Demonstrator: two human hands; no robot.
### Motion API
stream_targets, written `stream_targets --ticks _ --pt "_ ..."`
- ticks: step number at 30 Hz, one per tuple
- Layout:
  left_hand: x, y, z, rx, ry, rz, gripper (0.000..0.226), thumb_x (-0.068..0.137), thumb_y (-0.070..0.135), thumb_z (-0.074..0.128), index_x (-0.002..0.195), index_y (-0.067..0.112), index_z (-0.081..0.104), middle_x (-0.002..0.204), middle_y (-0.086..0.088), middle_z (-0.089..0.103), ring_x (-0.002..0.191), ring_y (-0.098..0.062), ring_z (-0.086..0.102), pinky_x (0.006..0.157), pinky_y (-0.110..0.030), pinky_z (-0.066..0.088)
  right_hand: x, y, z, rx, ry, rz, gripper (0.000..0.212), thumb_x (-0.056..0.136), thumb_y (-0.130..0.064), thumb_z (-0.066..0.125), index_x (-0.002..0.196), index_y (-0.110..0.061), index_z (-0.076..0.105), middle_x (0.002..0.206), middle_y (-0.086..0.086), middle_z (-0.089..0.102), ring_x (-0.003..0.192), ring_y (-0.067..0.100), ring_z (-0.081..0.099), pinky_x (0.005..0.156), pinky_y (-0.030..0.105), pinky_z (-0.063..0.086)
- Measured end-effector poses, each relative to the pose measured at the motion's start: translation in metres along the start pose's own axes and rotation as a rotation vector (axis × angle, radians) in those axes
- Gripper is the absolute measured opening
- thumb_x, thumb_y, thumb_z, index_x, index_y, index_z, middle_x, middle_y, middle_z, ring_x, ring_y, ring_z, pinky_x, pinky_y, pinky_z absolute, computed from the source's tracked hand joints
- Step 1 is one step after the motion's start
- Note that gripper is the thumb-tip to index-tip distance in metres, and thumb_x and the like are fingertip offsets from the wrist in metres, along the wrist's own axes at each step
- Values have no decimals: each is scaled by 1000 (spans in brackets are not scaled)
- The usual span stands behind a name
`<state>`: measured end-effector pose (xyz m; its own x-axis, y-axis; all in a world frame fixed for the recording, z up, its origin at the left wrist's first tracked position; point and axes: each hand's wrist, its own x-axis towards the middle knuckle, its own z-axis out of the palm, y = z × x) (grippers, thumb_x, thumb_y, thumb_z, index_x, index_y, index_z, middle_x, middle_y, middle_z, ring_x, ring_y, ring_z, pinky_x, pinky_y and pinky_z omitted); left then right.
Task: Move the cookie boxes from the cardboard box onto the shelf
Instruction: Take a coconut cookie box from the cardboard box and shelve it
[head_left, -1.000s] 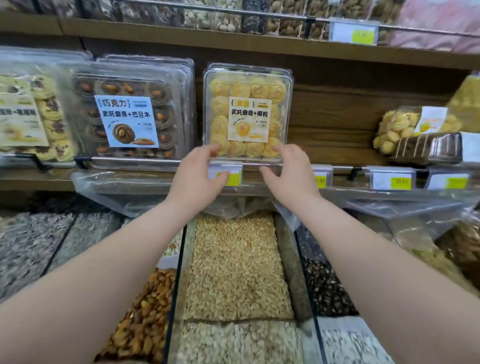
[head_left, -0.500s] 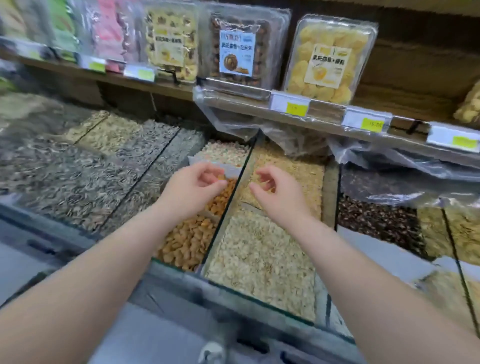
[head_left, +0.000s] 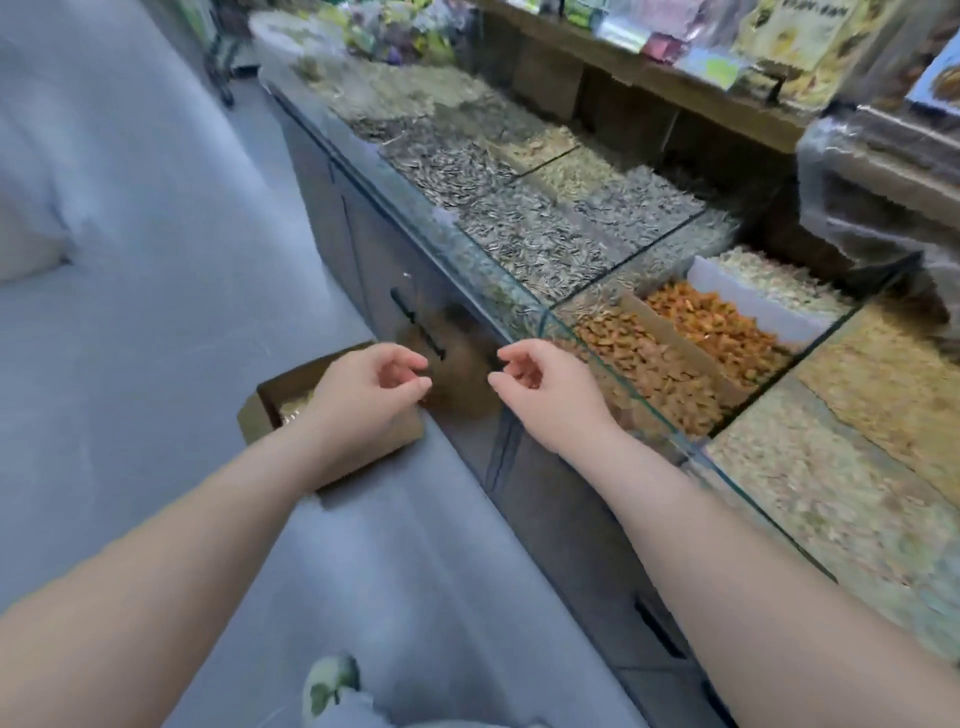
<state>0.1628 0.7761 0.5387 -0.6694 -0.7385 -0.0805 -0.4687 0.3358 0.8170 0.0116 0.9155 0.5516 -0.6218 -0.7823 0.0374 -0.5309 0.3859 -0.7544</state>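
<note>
Both hands have dropped from over the seed bins toward the floor, and the view has swung down and left with them, away from the shelf. Grey floor (head_left: 156, 312) fills the left; the glass-fronted counter of seed and nut bins (head_left: 519, 244) runs from near right to far left, with the wooden shelf (head_left: 649, 78) above it at far right, where packaged cookie boxes (head_left: 789, 41) show only as a blur. The cardboard box (head_left: 267, 410) sits on the floor, against the counter's base, its right part hidden behind the left hand (head_left: 363, 395); something pale lies inside, probably the next cookie box, though it is too blurred to be sure. The right hand (head_left: 545, 395) hovers just beside, in front of the cabinet. Each hand is empty, fingers loosely curled. This looks like the reach back for another box; next, both hands must go down into the carton and clear its walls and the cabinet handle (head_left: 415, 325) beside it.
</note>
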Motion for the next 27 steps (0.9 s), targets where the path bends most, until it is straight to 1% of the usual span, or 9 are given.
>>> stream_targets --ticks 3,5,7,9,11,15,18,24,27 --pt "-2 -43 -57 -26 17 -55 11 83 28 72 93 29 68 82 10 68 84 -16 65 72 -32 52 23 -47 60 4 -59 -29 23 85 -24 67 106 -18 66 90 0 64 74 12 53 78 26 45" --pt "2 -72 -94 -34 45 -84 12 82 26 73 86 34 65 80 9 67 80 -18 63 78 -33 50 38 -78 102 36 -90 -35 22 85 -24 67 106 -17 66 89 -2 63 72 8 51 71 21 39" --pt "7 -104 -133 -6 63 -116 13 82 26 73 84 34 64 84 3 70 83 -19 64 84 -33 49 52 -106 146 64 -119 -27 23 85 -24 67 107 -17 65 86 -6 61 74 7 51 70 19 36" --pt "12 -133 -168 30 69 -147 11 83 25 71 89 33 66 87 3 70 84 -19 64 81 -31 49 63 -130 186 76 -161 -17 25 86 -25 66 110 -19 65 89 -7 61 79 9 53 72 19 36" --pt "19 -155 -198 53 70 -154 13 84 24 70 96 29 67 84 5 68 79 -15 60 72 -25 46 75 -149 215 62 -205 -23 25 87 -26 65 112 -21 65 94 -7 62 82 8 54 73 18 37" --pt "45 -185 -243 58 95 -159 14 85 24 69 94 33 63 82 10 65 75 -15 59 62 -23 43 111 -174 252 56 -236 -22 26 88 -26 64 114 -22 63 100 -6 61 89 8 56 74 17 43" --pt "80 -203 -264 75 102 -184 16 86 27 67 102 29 65 84 15 63 81 -15 60 66 -26 44 153 -183 274 29 -229 -23 28 88 -27 62 115 -22 63 99 -9 59 85 4 53 75 19 39" --pt "180 -221 -295 98 77 -193 22 88 31 66 109 27 64 87 14 63 82 -14 60 71 -27 45 258 -197 305 66 -262 -10 29 92 -28 58 121 -23 58 112 -5 57 89 7 55 60 14 42" --pt "230 -222 -310 103 53 -193 22 89 31 64 110 26 63 88 14 62 82 -13 59 70 -26 45 310 -204 313 34 -259 -6 29 92 -30 59 120 -23 59 113 -4 58 91 9 55 64 17 42"
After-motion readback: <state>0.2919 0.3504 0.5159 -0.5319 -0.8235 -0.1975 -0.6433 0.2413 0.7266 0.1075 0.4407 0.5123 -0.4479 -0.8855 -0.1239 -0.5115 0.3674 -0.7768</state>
